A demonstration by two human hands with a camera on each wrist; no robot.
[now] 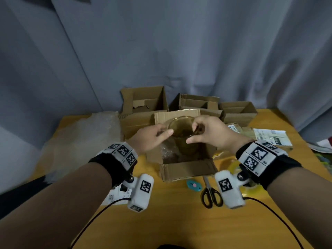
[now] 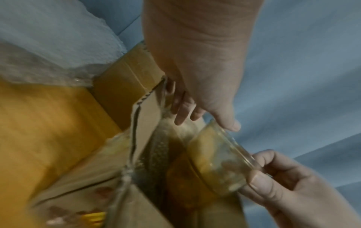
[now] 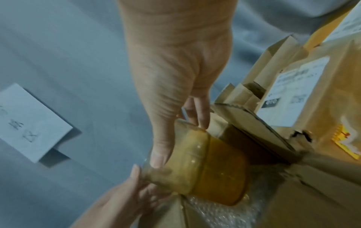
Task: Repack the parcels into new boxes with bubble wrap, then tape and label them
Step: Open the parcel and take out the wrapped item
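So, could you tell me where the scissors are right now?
In the head view the scissors lie on the table, just in front of the open box, beside the teal cutter.

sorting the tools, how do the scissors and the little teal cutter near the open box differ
The scissors are black-handled, long and larger; the teal cutter is short, rounded, with a pink spot. The scissors lie pointing toward the open box; the cutter lies crosswise. Both rest untouched on the table.

Four open cardboard boxes (image 1: pixel 186 159) (three behind the nearest one), one glass jar (image 1: pixel 181 130), one pair of scissors (image 1: pixel 210 194), one tape roll (image 1: pixel 233 168), two hands (image 1: pixel 150 136).
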